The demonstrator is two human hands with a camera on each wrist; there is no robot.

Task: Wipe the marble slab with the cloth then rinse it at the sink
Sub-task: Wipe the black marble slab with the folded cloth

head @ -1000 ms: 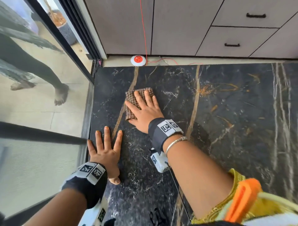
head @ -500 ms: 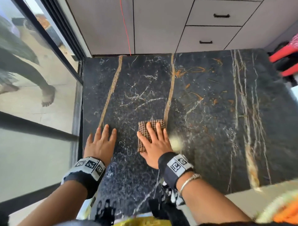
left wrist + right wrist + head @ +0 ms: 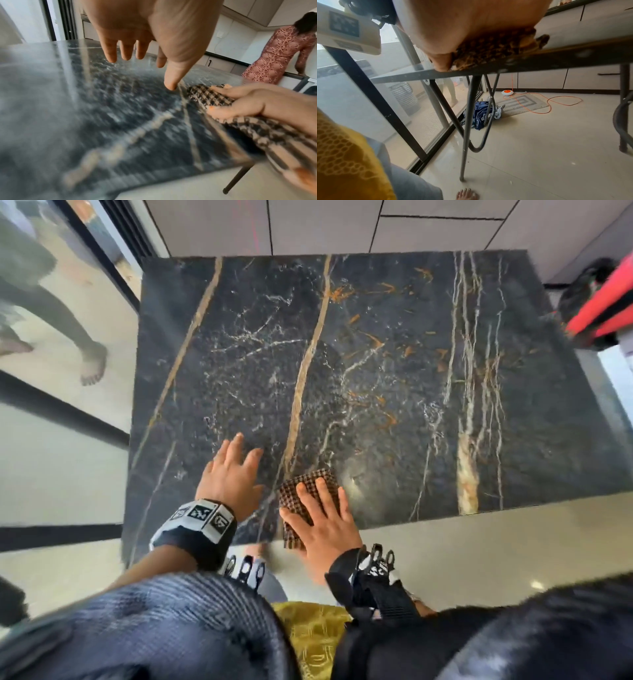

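Checked cloth point(image 3: 301, 494) at slab point(image 3: 394, 364) near edge.

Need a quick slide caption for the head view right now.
Right hand presses the checked cloth at the marble slab's near edge, left hand open beside it.

Left hand point(image 3: 230, 478), lower centre of the head view: fingers straight, spread. Right hand point(image 3: 322, 522), beside it: fingers flat, pressing down.
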